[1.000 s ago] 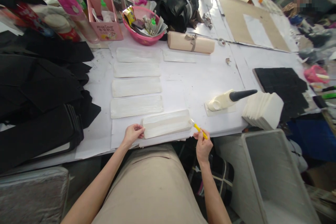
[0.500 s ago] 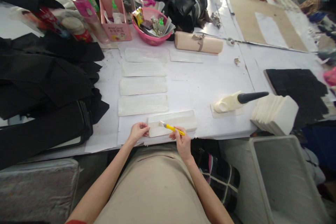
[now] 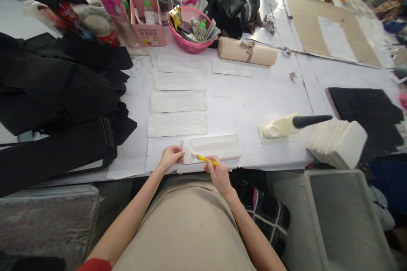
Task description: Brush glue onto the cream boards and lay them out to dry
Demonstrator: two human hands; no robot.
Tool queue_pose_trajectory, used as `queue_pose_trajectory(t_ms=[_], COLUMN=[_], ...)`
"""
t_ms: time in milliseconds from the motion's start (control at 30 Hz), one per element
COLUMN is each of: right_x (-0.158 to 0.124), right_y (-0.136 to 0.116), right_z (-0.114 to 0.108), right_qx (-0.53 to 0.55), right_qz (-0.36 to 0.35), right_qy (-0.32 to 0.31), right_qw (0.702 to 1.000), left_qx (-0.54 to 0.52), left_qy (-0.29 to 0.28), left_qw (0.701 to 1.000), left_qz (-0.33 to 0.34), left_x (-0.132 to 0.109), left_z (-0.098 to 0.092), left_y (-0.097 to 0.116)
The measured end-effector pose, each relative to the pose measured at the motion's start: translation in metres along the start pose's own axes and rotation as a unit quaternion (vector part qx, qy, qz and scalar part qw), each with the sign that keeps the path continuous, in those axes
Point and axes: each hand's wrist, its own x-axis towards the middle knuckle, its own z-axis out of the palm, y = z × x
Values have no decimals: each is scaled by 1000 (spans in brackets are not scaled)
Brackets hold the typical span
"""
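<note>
My right hand grips a paintbrush by its yellow handle. The bristles rest on the left part of a white rectangular piece at the table's front edge, whose surface looks wet in places. At that piece's left end, the fingertips of my left hand are pinched on its edge. Farther back, several similar white pieces lie in a column, the nearest white strip just behind my left hand. To the right, a cream bottle with a black nozzle lies on a small pale sheet.
Black cut pieces are heaped at the left. A pink basin, a pink box and a beige roll stand along the back. At the right are a stack of white pieces, a black stack and a grey bin below.
The brush tip has moved slightly left and toward me over the white piece. My left hand stays at its left end. The whole view has shifted a little.
</note>
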Motion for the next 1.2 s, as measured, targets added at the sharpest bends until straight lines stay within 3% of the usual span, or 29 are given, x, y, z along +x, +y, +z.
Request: queue_pose_trajectory(t_ms=[100,233,333,433,500,567,700,833,933,1100,1167,1200], right_x=[12,16,6,-3,-5,-4,-8,-16,-14,3,8,10], right_y=[-7,-6,0,7,13,23,47,53,36,13,20,27], right_z=[6,18,20,15,7,-7,-51,-79,-59,10,17,13], right_qx=[23,-41,-43,34,85,100,53,-10,17,167,182,179], right_qz=[-31,-94,-64,-1,37,64,88,104,83,68,76,83], right_qy=[18,-23,-39,-28,17,102,278,373,340,149,130,149], right_qw=[999,995,996,999,996,988,955,922,937,972,972,969], left_qx=[2,-3,-2,-1,1,5,16,14,12,22,27,29], left_qy=[-3,-11,-14,-9,-6,-4,-3,-1,-4,-2,3,4], left_qw=[1000,1000,1000,1000,1000,1000,1000,1000,1000,1000,1000,1000], left_qz=[2,7,11,13,12,12,13,13,9,7,9,9], left_x=[-1,-2,-2,-2,-1,-1,-1,-1,-2,-3,-4,-4], left_z=[-1,-1,-1,-1,-1,-1,-1,-1,-2,-1,0,0], left_y=[1,2,2,1,0,0,0,1,2,3,3,3])
